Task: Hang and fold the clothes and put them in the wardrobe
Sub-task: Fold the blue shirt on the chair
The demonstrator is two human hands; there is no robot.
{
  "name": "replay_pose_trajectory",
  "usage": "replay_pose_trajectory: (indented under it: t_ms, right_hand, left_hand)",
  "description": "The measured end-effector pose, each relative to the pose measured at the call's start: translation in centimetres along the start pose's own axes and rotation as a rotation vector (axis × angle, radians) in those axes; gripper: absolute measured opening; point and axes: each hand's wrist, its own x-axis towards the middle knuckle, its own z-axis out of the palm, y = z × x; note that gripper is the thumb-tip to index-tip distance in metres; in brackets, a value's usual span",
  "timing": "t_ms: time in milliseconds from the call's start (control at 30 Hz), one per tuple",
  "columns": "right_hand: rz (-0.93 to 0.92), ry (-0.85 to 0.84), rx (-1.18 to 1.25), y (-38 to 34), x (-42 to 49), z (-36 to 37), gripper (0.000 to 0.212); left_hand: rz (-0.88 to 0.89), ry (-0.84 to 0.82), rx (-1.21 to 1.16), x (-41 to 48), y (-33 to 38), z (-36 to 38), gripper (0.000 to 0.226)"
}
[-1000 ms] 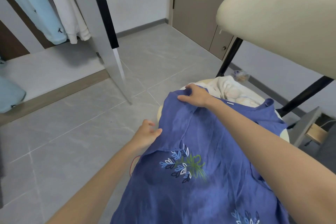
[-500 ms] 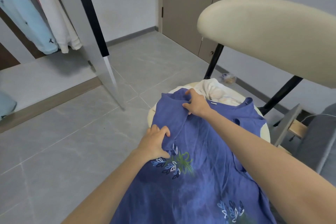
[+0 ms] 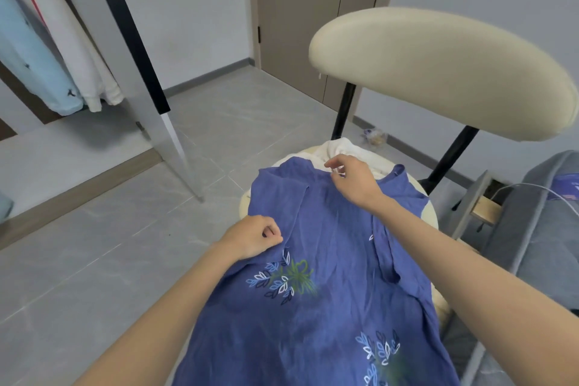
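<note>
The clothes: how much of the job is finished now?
Done: two garments hang in the wardrobe. In hand: the blue garment lies on the chair seat, left hand pinching its edge, right hand at the collar. Left: the white cloth beneath.

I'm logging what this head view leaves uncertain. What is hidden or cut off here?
- Round cream chair seat: mostly hidden by the blue embroidered linen garment.
- Garment's hem: cut off by the bottom edge.
- White cloth: mostly hidden by the garment and the right hand.
- Left hand: its curled fingers hide the grip.
</note>
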Motion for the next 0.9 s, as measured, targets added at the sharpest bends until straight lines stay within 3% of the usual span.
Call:
replay_pose_trajectory:
  t_ms: [100, 200, 333, 433, 533, 700, 800, 900]
  right_hand:
    - [0.046, 0.073, 0.003, 2.1, -1.4, -2.4, 0.041]
    - [0.111, 0.123, -0.055, 5.3, -2.8, -4.6, 0.049]
    - [0.252, -0.011, -0.154, 8.9, -4.4, -6.2, 0.063]
    - [0.228, -0.026, -0.165, 10.4, -4.3, -6.2, 0.063]
    - [0.279, -0.037, -0.168, 11.6, -3.5, -6.0, 0.096]
    - [0.321, -0.118, -0.208, 12.9, -1.5, -5.9, 0.123]
    - [0.324, -0.127, -0.258, 13.8, -0.9, -5.2, 0.120]
    - [0.334, -0.103, -0.342, 14.2, -1.0, -4.8, 0.093]
  left_hand:
    - [0.016, 0.154, -0.015, 1.6, 1.8, -0.9, 0.018]
    - [0.038, 0.190, 0.015, 4.1, 2.6, -1.5, 0.032]
    - [0.056, 0.175, 0.103, 7.5, 2.8, -1.8, 0.055]
    - [0.066, 0.182, 0.152, 9.5, 3.1, -2.1, 0.071]
    - [0.057, 0.142, 0.222, 11.3, 3.1, -2.5, 0.089]
    - [0.002, 0.020, 0.198, 14.3, 1.9, -2.9, 0.117]
    - [-0.004, 0.025, 0.186, 15.1, 1.6, -2.7, 0.116]
    - [0.049, 0.098, 0.189, 15.2, 1.5, -2.6, 0.092]
